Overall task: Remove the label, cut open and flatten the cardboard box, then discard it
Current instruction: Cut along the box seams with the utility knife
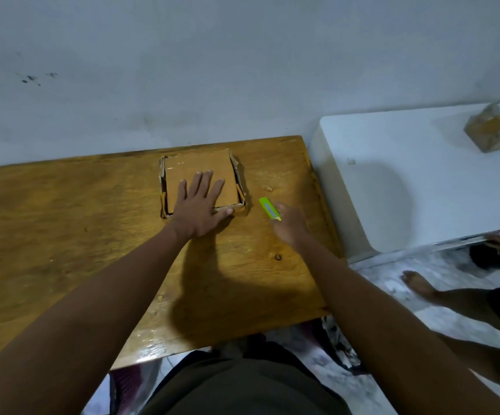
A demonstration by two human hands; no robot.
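A small brown cardboard box (196,167) lies squashed low on the wooden table (63,223), near the far edge by the wall. Its side walls bulge out around a flat top panel. My left hand (199,206) presses flat on the box's near half, fingers spread. To the right of the box, my right hand (290,226) grips a lime-green utility knife (268,207). The knife points away from me toward the box's near right corner and stays clear of it. No label is visible on the box.
A white appliance-like surface (407,181) stands right of the table, with a crumpled taped lump (493,130) on it. Another person's bare foot (419,284) and leg rest on the floor at the right. A pale wall rises behind the table.
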